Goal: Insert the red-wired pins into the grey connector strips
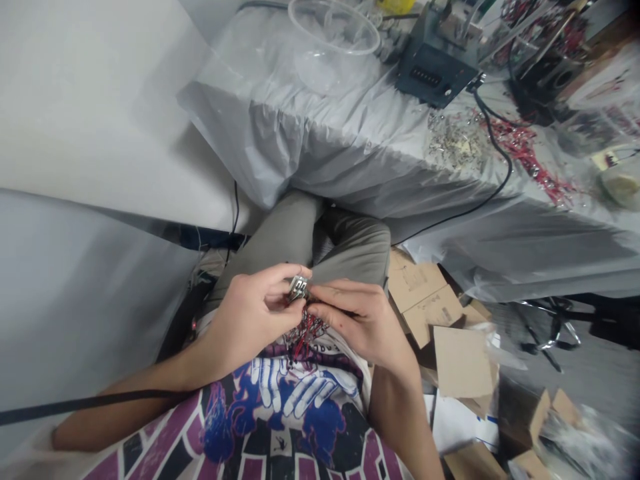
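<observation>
Left fingers [287,270] gripping silvery metal piece [299,287], shiny, boxy, 2 rectangular outlines

Head view; forward-down (lap [275,237] near)

The left hand [257,307] has a small part [299,287] in its fingers, just left of the right hand [357,313]. Wires [306,337] hang below the part. The table [340,143] is in front. On it, the tub [323,70] is left of the machine [433,70], and a wire pile [533,157] lies right. Boxes [430,300] sit below the table's right side.
</observation>
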Action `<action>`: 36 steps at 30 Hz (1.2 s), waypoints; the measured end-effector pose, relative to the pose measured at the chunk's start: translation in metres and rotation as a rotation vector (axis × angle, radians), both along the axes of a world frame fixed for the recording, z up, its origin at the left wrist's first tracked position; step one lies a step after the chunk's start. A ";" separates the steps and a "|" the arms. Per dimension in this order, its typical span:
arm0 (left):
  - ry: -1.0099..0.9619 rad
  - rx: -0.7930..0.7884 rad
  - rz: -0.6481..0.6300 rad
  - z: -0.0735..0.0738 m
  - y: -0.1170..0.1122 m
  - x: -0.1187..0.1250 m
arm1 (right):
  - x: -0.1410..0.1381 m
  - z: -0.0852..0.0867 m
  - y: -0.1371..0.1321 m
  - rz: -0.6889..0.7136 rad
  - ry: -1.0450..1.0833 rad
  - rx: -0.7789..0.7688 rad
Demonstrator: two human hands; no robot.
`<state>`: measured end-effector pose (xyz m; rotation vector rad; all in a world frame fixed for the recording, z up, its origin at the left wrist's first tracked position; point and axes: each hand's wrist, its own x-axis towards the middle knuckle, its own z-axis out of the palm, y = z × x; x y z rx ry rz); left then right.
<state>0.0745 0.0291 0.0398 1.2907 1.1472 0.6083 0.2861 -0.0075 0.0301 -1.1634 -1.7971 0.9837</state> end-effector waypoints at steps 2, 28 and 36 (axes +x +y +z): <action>0.000 0.010 0.003 0.000 -0.001 0.000 | 0.000 0.000 0.000 0.004 -0.012 0.003; 0.190 0.370 0.180 0.002 -0.013 0.007 | -0.024 0.011 -0.001 -0.324 -0.145 -0.041; 0.146 0.355 0.197 -0.002 -0.013 0.011 | -0.040 0.008 -0.002 -0.433 -0.348 0.086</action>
